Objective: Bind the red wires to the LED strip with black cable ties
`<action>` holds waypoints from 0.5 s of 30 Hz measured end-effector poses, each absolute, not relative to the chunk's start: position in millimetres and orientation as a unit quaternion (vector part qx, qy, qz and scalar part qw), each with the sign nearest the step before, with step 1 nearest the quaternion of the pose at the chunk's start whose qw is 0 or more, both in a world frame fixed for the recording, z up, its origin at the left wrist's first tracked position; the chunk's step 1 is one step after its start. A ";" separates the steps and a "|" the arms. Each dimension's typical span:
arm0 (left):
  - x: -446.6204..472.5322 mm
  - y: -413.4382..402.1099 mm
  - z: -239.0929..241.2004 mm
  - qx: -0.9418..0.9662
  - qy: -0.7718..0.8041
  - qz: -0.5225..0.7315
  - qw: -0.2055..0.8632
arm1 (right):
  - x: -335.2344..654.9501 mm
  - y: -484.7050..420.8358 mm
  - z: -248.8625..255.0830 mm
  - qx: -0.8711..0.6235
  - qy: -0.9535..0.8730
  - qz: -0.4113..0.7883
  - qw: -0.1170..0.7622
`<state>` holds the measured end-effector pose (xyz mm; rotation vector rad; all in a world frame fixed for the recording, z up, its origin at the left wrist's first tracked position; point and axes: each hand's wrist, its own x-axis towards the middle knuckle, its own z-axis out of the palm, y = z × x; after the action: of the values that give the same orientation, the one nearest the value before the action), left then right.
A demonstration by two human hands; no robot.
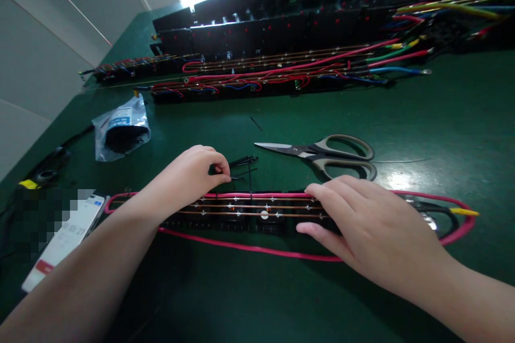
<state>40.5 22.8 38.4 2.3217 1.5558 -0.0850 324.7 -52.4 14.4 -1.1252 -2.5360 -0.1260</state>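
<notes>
A long black strip assembly (241, 225) with copper-coloured rods lies across the bench in front of me. A pinkish-red cable (257, 249) runs along its far edge and loops back on the near side. My right hand (374, 225) grips the strip, thumb on the near side and fingers over the far edge. At the far edge, my left hand (195, 171) pinches a thin black cable tie (238, 178). Several loose black cable ties (243, 161) lie just beyond its fingertips. Another black tie (250, 182) stands up at the strip's far edge.
Scissors (346, 140) with grey handles lie beyond the strip. A plastic bag (120, 126) with black contents sits at the left, above a phone (66, 246). Wired strip assemblies (249, 86) and black housings (261, 27) line the back of the green bench (442, 118).
</notes>
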 end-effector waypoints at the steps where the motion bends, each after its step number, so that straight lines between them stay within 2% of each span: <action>1: 40.5 22.8 38.5 0.823 0.541 -0.028 0.169 | 324.6 -52.6 14.4 -0.399 -0.898 -0.045 0.179; 11: 39.9 25.8 37.5 0.875 0.444 -0.016 0.193 | 324.2 -53.0 14.6 -0.394 -0.900 -0.052 0.180; 15: 47.8 27.3 36.9 0.876 0.451 0.017 0.168 | 324.8 -54.1 14.2 -0.395 -0.899 -0.055 0.180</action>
<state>47.8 27.3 36.9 2.4922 1.2834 0.0474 324.8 -54.1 14.2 -1.1172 -2.5412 -0.1541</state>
